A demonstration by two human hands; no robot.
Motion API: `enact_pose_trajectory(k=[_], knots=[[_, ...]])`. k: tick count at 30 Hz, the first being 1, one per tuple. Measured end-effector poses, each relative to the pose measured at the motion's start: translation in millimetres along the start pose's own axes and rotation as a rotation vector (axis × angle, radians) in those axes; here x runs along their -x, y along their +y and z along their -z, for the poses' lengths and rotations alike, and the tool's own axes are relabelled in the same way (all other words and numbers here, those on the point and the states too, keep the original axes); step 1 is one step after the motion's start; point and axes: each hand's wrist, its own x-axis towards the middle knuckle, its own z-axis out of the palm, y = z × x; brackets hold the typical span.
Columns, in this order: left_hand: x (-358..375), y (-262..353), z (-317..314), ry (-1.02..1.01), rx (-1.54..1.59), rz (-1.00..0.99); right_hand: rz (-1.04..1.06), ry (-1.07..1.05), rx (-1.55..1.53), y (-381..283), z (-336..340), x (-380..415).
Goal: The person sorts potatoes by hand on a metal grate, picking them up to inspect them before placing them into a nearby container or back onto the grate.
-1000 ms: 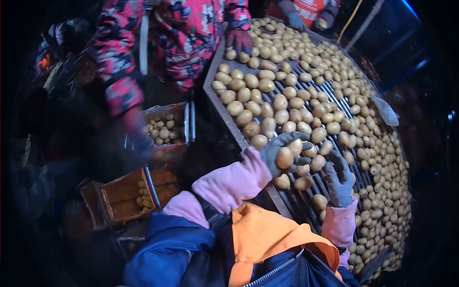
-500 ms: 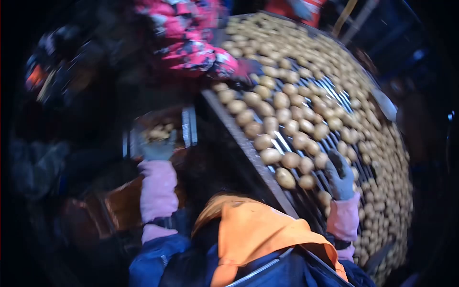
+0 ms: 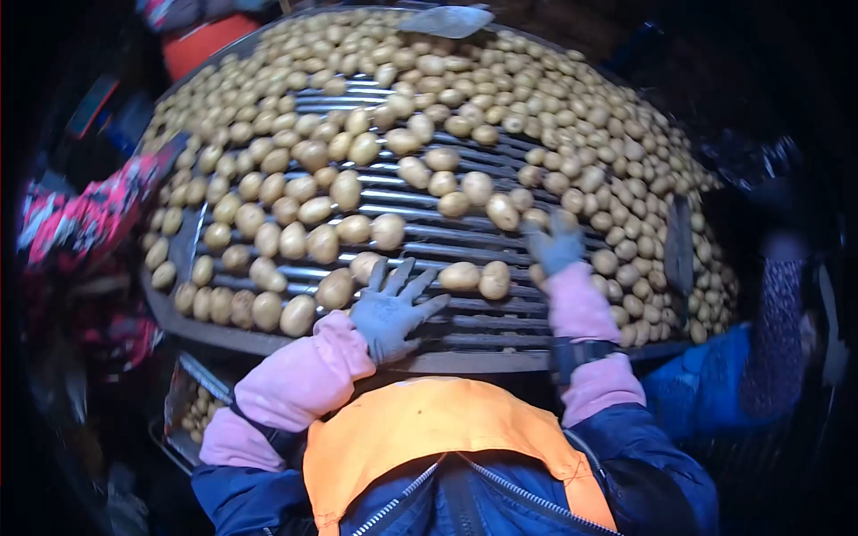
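Note:
Grey gloves cover both hands. My left hand is spread open over the near part of a rack of dark metal bars, its fingertips close to a few potatoes. Further right, my right hand reaches over the bars with fingers apart, right at a potato by the edge of the dense pile. Rows of tan potatoes lie on the bars to the left of both hands.
At lower left stands a crate with small potatoes inside. A person's pink patterned sleeve reaches in from the left. Grey blades lie at the far edge and on the right. Another person's dark sleeve is at right.
The view has swung round to face the rack. My left hand has moved from the crate at the left to over the bars. My right hand now lies further forward among the potatoes.

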Motion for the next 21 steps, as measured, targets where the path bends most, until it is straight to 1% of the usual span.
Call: enact_pose_trajectory(k=[1,2,4,5,6,7,8,10,12,14,15,16,18,20,21], knots=[[-13,-9,-6,-0.139,-0.16,-0.015,-0.161,-0.041,-0.059,-72,44,17],[-18,-29,-33,-0.108,-0.247,0.014,-0.178,-0.239,-0.075,-115,78,20],[-20,-45,-7,-0.034,-0.2,0.14,0.294,0.113,-0.09,-152,65,47],[-15,-50,4,-0.06,-0.214,0.175,0.251,-0.391,-0.262,-180,101,40],[-7,-56,10,-0.085,-0.229,0.215,0.511,-0.544,-0.554,-184,99,38],[2,-67,11,-0.06,-0.257,0.236,0.487,-0.414,-0.684,-188,65,62],[11,-77,10,-0.033,-0.284,0.26,0.429,-0.387,-0.95,-190,78,69],[23,-86,23,0.101,-0.323,0.496,0.36,-0.19,-0.78,-155,113,59],[37,-101,30,0.225,-0.146,0.643,0.281,0.15,-0.545,-81,128,36],[63,-131,8,0.44,0.078,0.596,-0.305,0.269,-0.461,-10,163,39],[66,-127,4,0.51,0.13,0.604,-0.509,0.243,-0.144,62,147,48],[65,-123,4,0.577,0.184,0.61,-0.604,0.277,-0.066,104,159,66],[55,-90,11,0.636,0.201,0.556,-0.997,0.091,0.085,189,152,94],[51,-83,4,0.65,0.249,0.561,-1.064,-0.059,0.079,225,137,92],[42,-75,5,0.669,0.319,0.568,-1.092,-0.134,0.073,237,135,86]])
